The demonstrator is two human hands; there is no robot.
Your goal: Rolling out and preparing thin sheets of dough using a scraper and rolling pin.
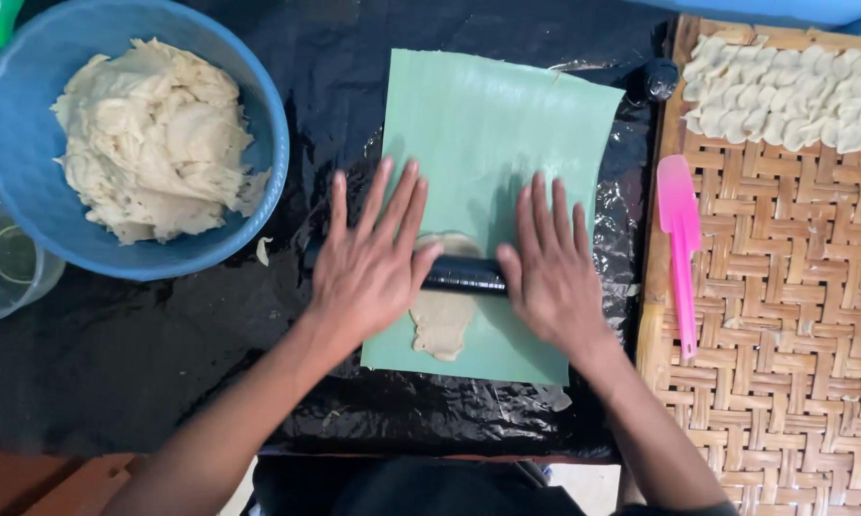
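Dough (442,320) lies under a black roller (464,275) pressed by flat, open left hand (368,263) and right hand (550,277), blue bowl (258,86) nearby.

Under your left hand (368,263) and right hand (550,272), a glossy black roller (464,275) crosses pale beige dough (442,320) on a mint-green sheet (493,143) over shiny black plastic (115,354). Left of your left hand, a blue bowl (258,96) holds cream dough. Right of your right hand, a pink spatula (681,239) lies on a tan woven mat (794,315) with off-white dumplings (794,96).
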